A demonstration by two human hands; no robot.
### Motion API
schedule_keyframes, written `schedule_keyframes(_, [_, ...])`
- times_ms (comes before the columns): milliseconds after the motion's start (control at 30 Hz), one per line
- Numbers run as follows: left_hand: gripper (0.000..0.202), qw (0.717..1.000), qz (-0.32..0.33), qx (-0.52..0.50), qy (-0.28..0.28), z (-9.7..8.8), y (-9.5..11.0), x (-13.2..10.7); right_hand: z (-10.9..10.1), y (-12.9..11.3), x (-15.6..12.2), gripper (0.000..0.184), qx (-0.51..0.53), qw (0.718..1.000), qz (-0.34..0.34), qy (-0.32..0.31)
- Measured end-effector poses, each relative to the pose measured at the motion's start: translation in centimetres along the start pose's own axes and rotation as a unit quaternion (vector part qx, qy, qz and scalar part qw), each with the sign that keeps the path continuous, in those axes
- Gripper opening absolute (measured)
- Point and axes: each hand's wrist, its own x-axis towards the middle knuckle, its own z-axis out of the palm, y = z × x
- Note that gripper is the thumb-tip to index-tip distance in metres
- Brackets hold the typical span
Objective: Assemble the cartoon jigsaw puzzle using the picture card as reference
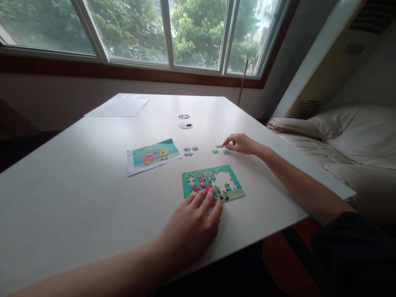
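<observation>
A partly filled jigsaw puzzle [238, 192] with a green border and cartoon figures lies on the white table. Open gaps show at its right and left. My left hand [196, 218] lies across the puzzle's lower edge, fingers stretched out on it and covering part of the picture. Beyond the puzzle, my right hand [243, 143] has its thumb and forefinger pinched at a puzzle piece [219, 146], which still looks to be at table level. Two more loose pieces, a left one [215, 152] and a right one [227, 152], lie just below that hand.
Several loose pieces [188, 154] lie left of my right hand. A printed reference picture [154, 156] is beside them. White paper [119, 107] lies at the table's [77, 185] far left. Two round openings [186, 126] sit in the tabletop. A pale sofa [349, 132] stands right.
</observation>
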Motion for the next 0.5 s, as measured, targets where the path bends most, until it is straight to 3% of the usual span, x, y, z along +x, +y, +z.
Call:
schedule_keyframes(300, [0.034,1.000,0.002,0.002,-0.006,0.1,-0.2,0.0,1.8,-5.2,5.5,0.024,0.027,0.994,-0.084,-0.069])
schedule_keyframes(500, [0.033,1.000,0.002,-0.005,-0.001,0.0,-0.2,-0.1,2.4,-7.9,9.2,0.027,0.041,0.992,-0.066,-0.102])
